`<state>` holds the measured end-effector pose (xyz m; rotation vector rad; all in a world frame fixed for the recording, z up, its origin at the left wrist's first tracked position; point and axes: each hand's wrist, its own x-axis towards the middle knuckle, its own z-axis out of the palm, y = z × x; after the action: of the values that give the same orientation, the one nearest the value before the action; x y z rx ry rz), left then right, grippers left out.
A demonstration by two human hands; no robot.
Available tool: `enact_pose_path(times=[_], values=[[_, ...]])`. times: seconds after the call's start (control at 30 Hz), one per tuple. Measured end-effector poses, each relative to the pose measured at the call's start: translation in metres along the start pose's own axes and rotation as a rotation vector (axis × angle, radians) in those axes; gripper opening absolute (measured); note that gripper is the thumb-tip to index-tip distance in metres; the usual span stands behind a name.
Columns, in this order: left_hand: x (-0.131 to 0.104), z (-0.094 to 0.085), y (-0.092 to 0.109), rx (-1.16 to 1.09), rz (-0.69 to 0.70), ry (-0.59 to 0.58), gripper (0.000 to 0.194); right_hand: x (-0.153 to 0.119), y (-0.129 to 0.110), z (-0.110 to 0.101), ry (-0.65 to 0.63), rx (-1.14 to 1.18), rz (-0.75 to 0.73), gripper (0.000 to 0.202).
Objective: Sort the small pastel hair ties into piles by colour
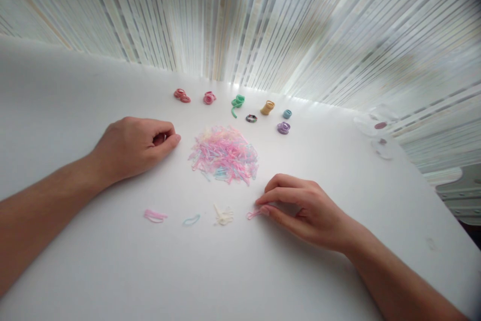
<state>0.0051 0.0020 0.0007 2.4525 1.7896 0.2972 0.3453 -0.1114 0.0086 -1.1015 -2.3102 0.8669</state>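
A heap of small pastel rubber bands (pixel 225 154) lies on the white table (pixel 169 271). My left hand (pixel 137 144) rests left of the heap, fingers curled, thumb against the index finger, with nothing visible in it. Right of and below the heap, my right hand (pixel 296 206) pinches a pink band (pixel 254 214) at the table surface. To its left lie a small cream bunch of bands (pixel 224 216), a light blue band (pixel 191 220) and a few pink-lilac bands (pixel 155 216).
Behind the heap stand coiled red (pixel 182 95), pink (pixel 209 97), green (pixel 238 102), yellow (pixel 267 107), blue (pixel 287 114) and purple (pixel 283 127) items, with a multicoloured ring (pixel 251 118). Clear plastic pieces (pixel 382 146) lie at the right. A string curtain (pixel 225 20) borders the table's far edge.
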Motion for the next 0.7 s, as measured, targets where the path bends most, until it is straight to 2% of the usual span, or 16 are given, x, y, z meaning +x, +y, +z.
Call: enact_pose_path(times=[0.3, 0.7], values=[[-0.001, -0.002, 0.002, -0.004, -0.004, 0.0, 0.038, -0.001, 0.01, 0.001, 0.132, -0.074, -0.001, 0.014], [-0.001, -0.001, 0.001, -0.015, -0.01, -0.008, 0.038, 0.0, 0.01, 0.001, 0.153, -0.102, 0.025, 0.016]])
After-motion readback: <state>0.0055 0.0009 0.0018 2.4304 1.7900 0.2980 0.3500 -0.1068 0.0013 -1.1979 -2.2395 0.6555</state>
